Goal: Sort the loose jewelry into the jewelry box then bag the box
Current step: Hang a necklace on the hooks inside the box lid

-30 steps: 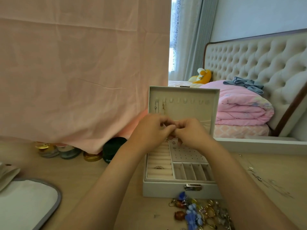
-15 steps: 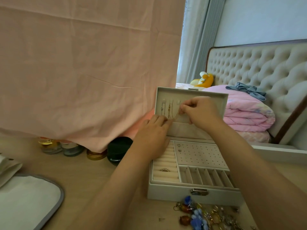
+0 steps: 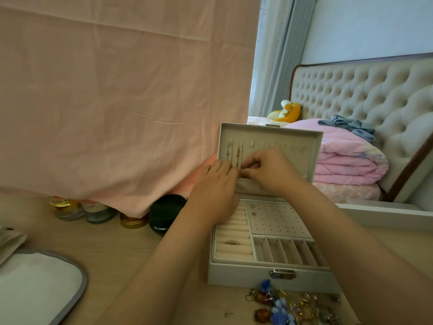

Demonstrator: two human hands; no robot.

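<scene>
Right hand [image 3: 269, 171] has dropped from the lid hooks to meet the left hand [image 3: 215, 184], both pinching the gold necklace's [image 3: 239, 156] tail at mid-frame inside the open jewelry box [image 3: 234, 275] lid, so it appears hung.

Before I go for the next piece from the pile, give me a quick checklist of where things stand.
1. Jewelry box lid open, upright: ok.
2. Gold chain hanging from a lid hook: ok.
3. Right hand free: not ok, it pinches the chain; left hand close beside it.
4. Chain's lower end tucked away: cannot tell, both hands cover it.
5. Pile sorted: not ok, loose jewelry lies before the box.
6. Bag ready: ok, lying at the table's left.
</scene>
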